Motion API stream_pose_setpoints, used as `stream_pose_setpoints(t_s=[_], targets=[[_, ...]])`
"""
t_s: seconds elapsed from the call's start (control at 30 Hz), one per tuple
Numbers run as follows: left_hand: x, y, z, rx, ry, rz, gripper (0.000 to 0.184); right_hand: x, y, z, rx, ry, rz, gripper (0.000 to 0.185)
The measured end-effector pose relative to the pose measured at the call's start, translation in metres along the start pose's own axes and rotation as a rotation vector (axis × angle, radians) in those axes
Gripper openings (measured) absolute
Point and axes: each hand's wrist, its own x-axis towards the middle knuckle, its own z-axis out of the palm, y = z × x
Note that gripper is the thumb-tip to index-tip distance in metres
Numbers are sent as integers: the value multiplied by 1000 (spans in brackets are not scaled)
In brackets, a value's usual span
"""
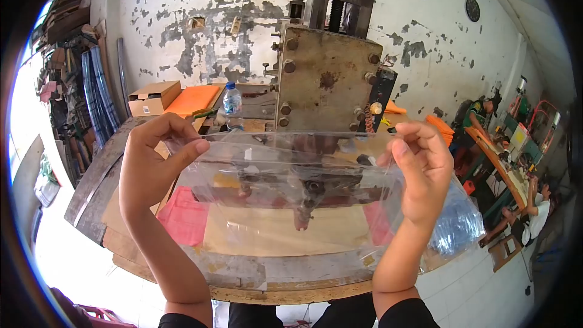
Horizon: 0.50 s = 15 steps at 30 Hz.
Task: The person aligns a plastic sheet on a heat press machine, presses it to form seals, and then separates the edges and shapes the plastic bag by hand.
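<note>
A clear plastic sheet [291, 157] is stretched between my two hands, above the work table. My left hand [161, 161] pinches its left upper corner between thumb and fingers. At the other end, my right hand [422, 167] grips the right upper corner the same way. Through the sheet I see a tan board [285, 231] with pink pieces [184, 217] at its sides, lying on the table. The large metal machine [328, 79] stands just behind the sheet.
A water bottle [232, 106], a cardboard box [153, 98] and orange sheets [193, 99] are at the back left. A stack of clear plastic [455, 225] lies to the right. Two people [483, 112] are at a bench [501, 164] farther right.
</note>
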Motion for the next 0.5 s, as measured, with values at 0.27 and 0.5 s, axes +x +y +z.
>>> stream_pose_setpoints(t_s=[0.27,0.5], targets=[[5,2,2,-112,-35,-58,17,-6,0,4,-99,83,-41,22],[7,-15,-14,-178,-13,-86,15,-14,19,28,-182,80,-84,21]])
